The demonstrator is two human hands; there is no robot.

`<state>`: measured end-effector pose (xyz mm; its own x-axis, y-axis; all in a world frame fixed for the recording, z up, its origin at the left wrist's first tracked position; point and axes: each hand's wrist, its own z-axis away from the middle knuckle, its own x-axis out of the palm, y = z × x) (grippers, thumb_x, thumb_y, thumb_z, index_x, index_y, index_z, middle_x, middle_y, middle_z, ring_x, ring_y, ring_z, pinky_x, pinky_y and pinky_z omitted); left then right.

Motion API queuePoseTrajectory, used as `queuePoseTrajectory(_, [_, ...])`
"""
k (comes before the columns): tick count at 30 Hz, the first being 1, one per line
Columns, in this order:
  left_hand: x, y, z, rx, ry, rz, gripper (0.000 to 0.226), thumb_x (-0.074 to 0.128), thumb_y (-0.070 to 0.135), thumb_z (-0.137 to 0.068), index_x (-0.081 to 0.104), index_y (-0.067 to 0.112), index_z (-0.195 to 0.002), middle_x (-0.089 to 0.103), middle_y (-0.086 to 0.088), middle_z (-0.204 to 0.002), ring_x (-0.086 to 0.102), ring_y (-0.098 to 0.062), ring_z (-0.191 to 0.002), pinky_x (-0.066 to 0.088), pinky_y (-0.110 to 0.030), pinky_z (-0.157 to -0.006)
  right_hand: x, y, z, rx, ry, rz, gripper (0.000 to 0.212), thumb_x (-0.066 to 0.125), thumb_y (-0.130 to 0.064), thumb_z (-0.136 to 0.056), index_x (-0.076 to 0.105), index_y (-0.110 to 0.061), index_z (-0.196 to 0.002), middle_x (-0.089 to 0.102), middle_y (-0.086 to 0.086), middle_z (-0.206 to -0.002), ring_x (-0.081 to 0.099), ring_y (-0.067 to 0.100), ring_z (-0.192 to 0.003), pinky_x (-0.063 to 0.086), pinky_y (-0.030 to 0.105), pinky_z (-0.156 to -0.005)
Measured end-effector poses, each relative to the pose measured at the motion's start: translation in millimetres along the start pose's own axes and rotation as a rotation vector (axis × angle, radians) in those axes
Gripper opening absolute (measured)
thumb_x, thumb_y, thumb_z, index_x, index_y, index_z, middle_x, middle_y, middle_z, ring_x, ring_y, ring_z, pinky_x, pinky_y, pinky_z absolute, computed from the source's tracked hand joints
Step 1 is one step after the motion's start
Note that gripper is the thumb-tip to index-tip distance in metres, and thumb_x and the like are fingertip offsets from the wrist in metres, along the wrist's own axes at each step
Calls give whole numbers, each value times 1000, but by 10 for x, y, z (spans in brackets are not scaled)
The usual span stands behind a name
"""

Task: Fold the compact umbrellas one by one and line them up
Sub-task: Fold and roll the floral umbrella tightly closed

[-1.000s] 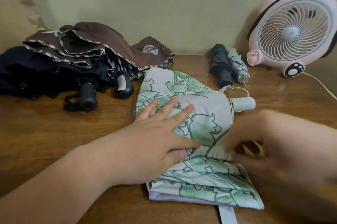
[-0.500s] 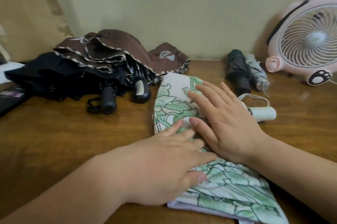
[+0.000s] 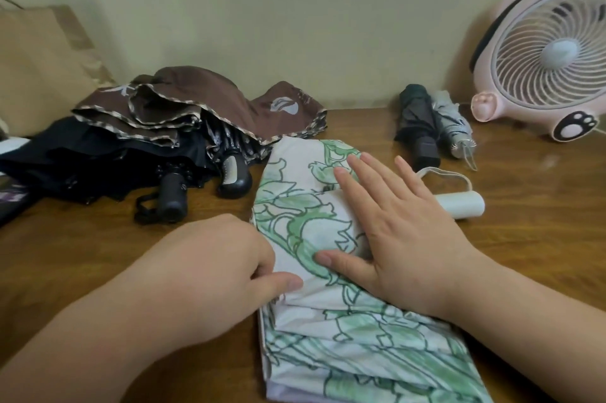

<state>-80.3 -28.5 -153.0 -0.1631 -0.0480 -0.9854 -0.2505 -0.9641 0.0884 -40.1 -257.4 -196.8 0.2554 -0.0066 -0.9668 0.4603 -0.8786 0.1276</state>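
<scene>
At table centre, spread right hand presses floral umbrella, handle toward 2 o'clock; left hand pinches its 9 o'clock edge.

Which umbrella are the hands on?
The white, green-leaf-print umbrella: left hand grips its edge, right hand presses on it. The brown umbrella and black umbrella lie untouched.

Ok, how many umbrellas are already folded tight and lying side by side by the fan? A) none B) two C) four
B: a dark umbrella and a grey umbrella, both rolled up, lie next to each other just left of the pink fan.
</scene>
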Motion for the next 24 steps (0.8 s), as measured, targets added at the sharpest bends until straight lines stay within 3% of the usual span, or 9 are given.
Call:
queuePoseTrajectory(2, [-33, 11, -11, -107, 94, 30, 63, 60, 79, -78, 60, 17, -68, 58, 2, -62, 56, -12, -59, 54, -34, -63, 10, -4, -6, 3, 2, -17, 108, 11, -91, -85, 7, -17, -164, 7, 7, -171, -2, 21, -158, 3, 52, -127])
queuePoseTrajectory(6, [-163, -40, -91, -196, 473, 266, 51, 74, 68, -73, 57, 21, -61, 58, 3, -62, 55, -11, -59, 48, -34, -55, 47, 15, 4, -10, 30, -46, 109, 15, -90, -86, 12, -14, -163, 10, 9, -170, 1, 23, -158, 8, 54, -126])
queuePoseTrajectory(11, [-289, -159, -399, -294, 343, 400, 34, 79, 55, -80, 60, 30, -93, 67, 11, -90, 64, -6, -82, 51, -29, -69, 70, 16, 5, -12, 70, -77, 107, 17, -88, -88, 22, -10, -161, 21, 12, -167, 13, 27, -157, 19, 56, -124])
queuePoseTrajectory(15, [-164, -241, -737, -387, 251, 897, 38, 88, 28, -81, 63, 21, -109, 73, -7, -106, 72, -22, -95, 61, -45, -84, 62, 17, 14, -21, 71, -122, 110, 14, -91, -86, -1, -13, -162, -3, 9, -170, -8, 24, -157, 6, 51, -127])
queuePoseTrajectory(21, [-101, -38, -880, -323, 381, 1242, 53, 83, 3, -82, 56, 15, -127, 76, -12, -103, 76, -30, -89, 62, -52, -86, 43, 14, 21, -8, 77, -158, 115, 15, -92, -83, -21, -14, -158, -21, 6, -167, -23, 21, -154, -2, 45, -128])
queuePoseTrajectory(24, [-154, 34, -863, -266, 453, 1500, 70, 79, -4, -84, 44, 17, -141, 75, -10, -107, 78, -28, -86, 63, -46, -76, 25, 7, 18, 18, 111, -215, 120, 22, -94, -80, -27, -15, -157, -30, 6, -165, -29, 19, -152, -6, 42, -127])
